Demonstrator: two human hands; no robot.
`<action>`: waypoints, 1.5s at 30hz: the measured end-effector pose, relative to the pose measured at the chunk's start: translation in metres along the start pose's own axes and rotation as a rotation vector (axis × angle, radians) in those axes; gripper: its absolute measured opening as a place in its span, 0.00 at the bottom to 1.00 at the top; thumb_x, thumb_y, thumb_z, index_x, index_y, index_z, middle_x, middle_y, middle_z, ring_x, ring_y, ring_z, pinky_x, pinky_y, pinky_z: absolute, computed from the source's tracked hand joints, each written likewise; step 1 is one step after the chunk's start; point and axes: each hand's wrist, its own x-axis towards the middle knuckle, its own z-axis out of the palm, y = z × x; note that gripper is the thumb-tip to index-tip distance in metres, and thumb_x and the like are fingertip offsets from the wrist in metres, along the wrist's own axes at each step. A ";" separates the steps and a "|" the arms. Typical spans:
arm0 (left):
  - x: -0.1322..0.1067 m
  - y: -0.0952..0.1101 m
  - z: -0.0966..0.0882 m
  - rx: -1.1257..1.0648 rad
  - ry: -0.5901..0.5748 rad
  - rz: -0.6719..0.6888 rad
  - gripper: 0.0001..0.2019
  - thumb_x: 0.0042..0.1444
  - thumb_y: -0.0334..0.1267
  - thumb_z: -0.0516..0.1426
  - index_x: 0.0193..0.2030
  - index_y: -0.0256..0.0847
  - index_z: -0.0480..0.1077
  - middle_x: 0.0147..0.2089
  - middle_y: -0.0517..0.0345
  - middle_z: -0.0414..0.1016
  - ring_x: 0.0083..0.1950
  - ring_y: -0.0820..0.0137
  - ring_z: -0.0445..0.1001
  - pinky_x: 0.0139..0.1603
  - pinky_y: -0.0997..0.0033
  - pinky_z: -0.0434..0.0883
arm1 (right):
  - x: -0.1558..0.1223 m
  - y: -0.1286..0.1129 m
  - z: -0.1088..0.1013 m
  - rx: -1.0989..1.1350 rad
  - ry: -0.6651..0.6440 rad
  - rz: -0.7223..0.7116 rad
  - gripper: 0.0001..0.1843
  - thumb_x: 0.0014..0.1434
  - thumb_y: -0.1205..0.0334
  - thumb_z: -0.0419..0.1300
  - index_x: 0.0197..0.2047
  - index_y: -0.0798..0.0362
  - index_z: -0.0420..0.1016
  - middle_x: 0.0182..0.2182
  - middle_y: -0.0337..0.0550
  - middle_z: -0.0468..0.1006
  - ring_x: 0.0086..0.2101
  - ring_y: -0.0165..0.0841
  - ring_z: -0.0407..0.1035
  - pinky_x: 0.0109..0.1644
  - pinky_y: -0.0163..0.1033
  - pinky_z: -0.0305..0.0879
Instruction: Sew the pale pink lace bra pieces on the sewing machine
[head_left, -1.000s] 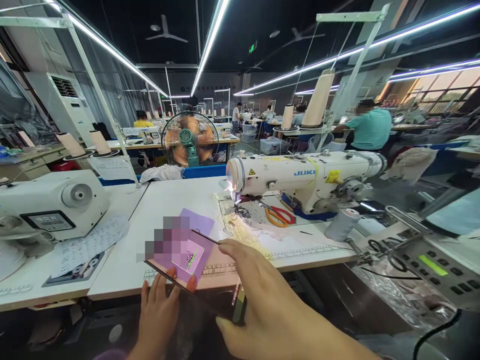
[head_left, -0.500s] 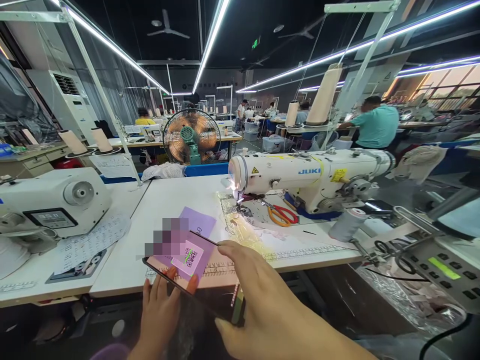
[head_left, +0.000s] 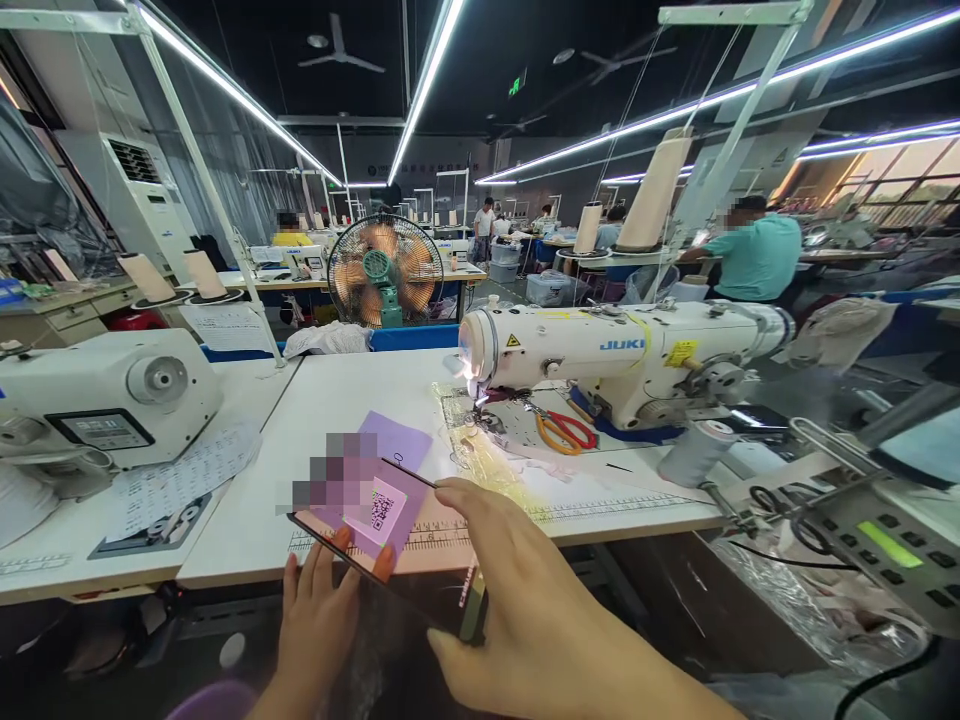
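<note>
My right hand [head_left: 525,590] grips a phone [head_left: 431,565] along its right end, thumb below and fingers on the far edge. The phone is tilted over the table's front edge. Its screen shows a QR code label on purple paper, with two fingertips beside the label. The real purple paper [head_left: 401,437] lies on the table, its upper part showing beyond the phone. My left hand [head_left: 319,610] is under the phone's left edge, fingers stretched out and apart at the paper's near side. Part of that hand is hidden behind the phone.
A white sewing machine [head_left: 555,350] stands ahead to the right, with orange- and red-handled scissors [head_left: 566,430] and yellow lace [head_left: 495,465] beside it. Another machine [head_left: 112,400] is at left. A control box [head_left: 889,550] juts in at right. A fan [head_left: 384,270] and co-workers are beyond.
Both hands and the phone have stayed almost in place. The green marks over the QR code on the screen have shrunk, and the view has shifted slightly.
</note>
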 end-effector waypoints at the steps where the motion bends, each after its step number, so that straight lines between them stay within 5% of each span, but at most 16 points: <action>1: -0.001 0.000 0.000 -0.010 -0.004 -0.007 0.15 0.54 0.31 0.50 0.37 0.41 0.79 0.42 0.38 0.74 0.50 0.50 0.69 0.59 0.42 0.59 | 0.000 0.000 0.000 -0.010 -0.002 0.001 0.42 0.43 0.64 0.58 0.61 0.59 0.47 0.54 0.57 0.64 0.54 0.45 0.61 0.57 0.49 0.63; 7: -0.008 0.001 0.001 -0.125 -0.132 -0.109 0.15 0.55 0.32 0.54 0.46 0.50 0.77 0.55 0.41 0.69 0.59 0.52 0.66 0.64 0.44 0.52 | 0.004 -0.003 -0.003 -0.044 0.001 0.004 0.38 0.46 0.63 0.57 0.60 0.58 0.51 0.55 0.55 0.65 0.53 0.43 0.63 0.56 0.47 0.65; 12: -0.013 0.002 0.000 -0.200 -0.239 -0.186 0.26 0.52 0.33 0.60 0.57 0.61 0.67 0.60 0.47 0.67 0.61 0.54 0.64 0.65 0.44 0.50 | 0.003 -0.003 -0.007 -0.109 -0.027 0.002 0.37 0.50 0.59 0.58 0.61 0.59 0.52 0.54 0.56 0.66 0.53 0.44 0.64 0.55 0.48 0.67; 21: -0.017 0.001 0.004 -0.262 -0.220 -0.218 0.33 0.46 0.34 0.65 0.58 0.64 0.64 0.59 0.50 0.69 0.62 0.55 0.64 0.67 0.46 0.47 | 0.005 -0.008 -0.010 -0.162 -0.014 -0.035 0.35 0.52 0.58 0.56 0.61 0.60 0.53 0.54 0.57 0.67 0.54 0.43 0.64 0.55 0.46 0.69; 37: -0.022 0.002 0.017 -0.260 -0.096 -0.261 0.34 0.36 0.33 0.69 0.52 0.63 0.71 0.55 0.53 0.73 0.59 0.56 0.67 0.68 0.48 0.46 | 0.007 -0.035 -0.032 -0.041 0.038 0.115 0.40 0.48 0.61 0.67 0.61 0.49 0.53 0.57 0.48 0.66 0.55 0.46 0.64 0.61 0.48 0.63; 45: -0.020 0.002 0.014 -0.173 -0.126 -0.191 0.19 0.52 0.32 0.55 0.48 0.56 0.75 0.52 0.52 0.74 0.58 0.58 0.66 0.67 0.46 0.49 | -0.009 -0.026 -0.040 -0.095 -0.039 0.074 0.42 0.48 0.60 0.65 0.62 0.54 0.51 0.57 0.53 0.65 0.56 0.46 0.63 0.60 0.47 0.63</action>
